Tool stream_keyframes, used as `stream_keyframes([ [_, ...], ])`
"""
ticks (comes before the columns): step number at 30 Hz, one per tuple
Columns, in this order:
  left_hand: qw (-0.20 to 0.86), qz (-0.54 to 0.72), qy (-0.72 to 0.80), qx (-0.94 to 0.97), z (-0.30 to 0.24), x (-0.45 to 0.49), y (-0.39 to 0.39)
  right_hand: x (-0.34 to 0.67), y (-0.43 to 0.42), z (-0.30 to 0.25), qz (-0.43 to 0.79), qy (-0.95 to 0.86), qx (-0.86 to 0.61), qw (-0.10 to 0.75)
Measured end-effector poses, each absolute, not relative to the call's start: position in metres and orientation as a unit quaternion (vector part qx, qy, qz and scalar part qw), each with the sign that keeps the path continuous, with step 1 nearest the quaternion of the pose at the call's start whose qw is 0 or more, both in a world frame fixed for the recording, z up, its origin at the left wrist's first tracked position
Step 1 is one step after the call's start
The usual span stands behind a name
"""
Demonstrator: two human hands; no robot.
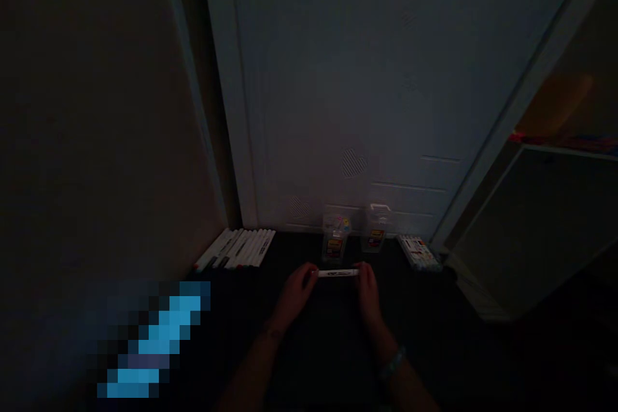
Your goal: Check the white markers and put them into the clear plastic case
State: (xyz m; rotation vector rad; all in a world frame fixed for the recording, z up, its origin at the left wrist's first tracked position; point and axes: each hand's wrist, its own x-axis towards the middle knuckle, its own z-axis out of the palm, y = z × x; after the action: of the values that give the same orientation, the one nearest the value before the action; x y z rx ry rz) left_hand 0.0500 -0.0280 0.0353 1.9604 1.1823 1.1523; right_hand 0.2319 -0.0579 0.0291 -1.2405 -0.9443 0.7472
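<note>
A white marker pen (338,273) with dark print lies level between my two hands, just above or on the dark surface. My left hand (304,280) pinches its left end, and my right hand (367,280) grips its right end. Right behind the marker stands a clear plastic container (335,241) with a yellow and red label and some coloured bits at its top. Beside it, a second clear container (374,235) has a similar label and a raised handle. The room is dim, so the fingertips show poorly.
At the back left lies a row of several white markers (241,250). A flat pack of markers (419,252) is at the back right. A pale panel (338,96) with embossed hearts rises behind the dark surface (328,341). A pixelated bright blue patch (159,335) is at lower left.
</note>
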Motion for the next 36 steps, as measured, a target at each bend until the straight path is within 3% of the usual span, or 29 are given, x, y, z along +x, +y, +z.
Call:
stream_keyframes([
  [8,0.289,0.419,0.424,0.749,0.027,0.050,-0.025,0.236,-0.057,0.022,0.386,-0.382,-0.531,0.651],
  [11,0.321,0.377,0.380,0.781,0.030,0.054,-0.031,0.228,-0.062,0.021,0.411,-0.446,-0.502,0.616],
  [15,0.371,0.346,0.343,0.791,0.037,0.060,-0.041,0.215,-0.070,0.020,0.341,-0.614,-0.451,0.551],
  [21,0.394,0.357,0.346,0.773,0.041,0.060,-0.044,0.225,-0.069,0.021,0.262,-0.524,-0.525,0.618],
  [24,0.393,0.407,0.341,0.751,0.039,0.060,-0.043,0.230,-0.071,0.022,0.268,-0.538,-0.555,0.576],
  [30,0.399,0.498,0.379,0.670,0.035,0.057,-0.038,0.218,-0.078,0.024,0.315,-0.706,-0.477,0.418],
  [36,0.394,0.526,0.411,0.632,0.039,0.056,-0.035,0.220,-0.079,0.028,0.425,-0.649,-0.457,0.435],
])
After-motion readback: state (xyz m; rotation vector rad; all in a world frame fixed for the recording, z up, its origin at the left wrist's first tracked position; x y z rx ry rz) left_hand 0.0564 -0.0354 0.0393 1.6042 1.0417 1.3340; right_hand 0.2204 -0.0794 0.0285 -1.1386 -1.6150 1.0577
